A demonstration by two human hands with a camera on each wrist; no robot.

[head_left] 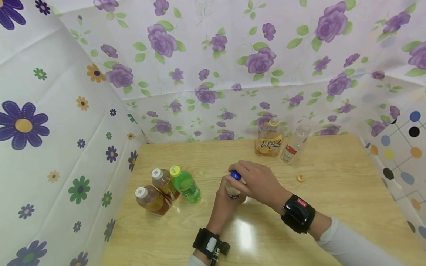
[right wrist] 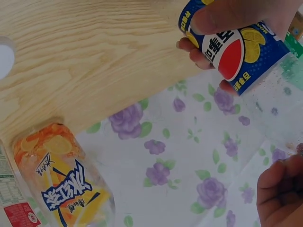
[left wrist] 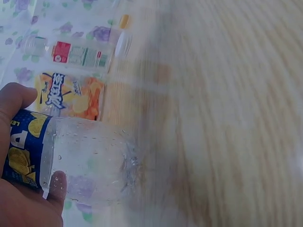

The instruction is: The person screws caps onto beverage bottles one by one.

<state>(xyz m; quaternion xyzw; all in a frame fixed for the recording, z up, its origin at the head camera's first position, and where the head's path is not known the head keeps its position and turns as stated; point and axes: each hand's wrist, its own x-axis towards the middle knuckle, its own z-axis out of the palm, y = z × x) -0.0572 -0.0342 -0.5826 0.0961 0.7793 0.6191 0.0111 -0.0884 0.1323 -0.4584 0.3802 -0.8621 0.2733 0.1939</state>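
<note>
Over the middle of the table, a clear plastic bottle stands in both hands in the head view. My left hand wraps round its blue lemon-print label; water drops cling to the clear wall in the left wrist view. From above, my right hand grips the blue cap with curled fingers. The right wrist view shows the curled fingers of that hand at the bottle's neck end, where the cap itself is hidden.
To the left stand two brown-drink bottles with white caps and a green bottle with a yellow cap. An uncapped orange-labelled iced tea bottle and a clear red-labelled bottle stand behind. A loose yellow cap lies right.
</note>
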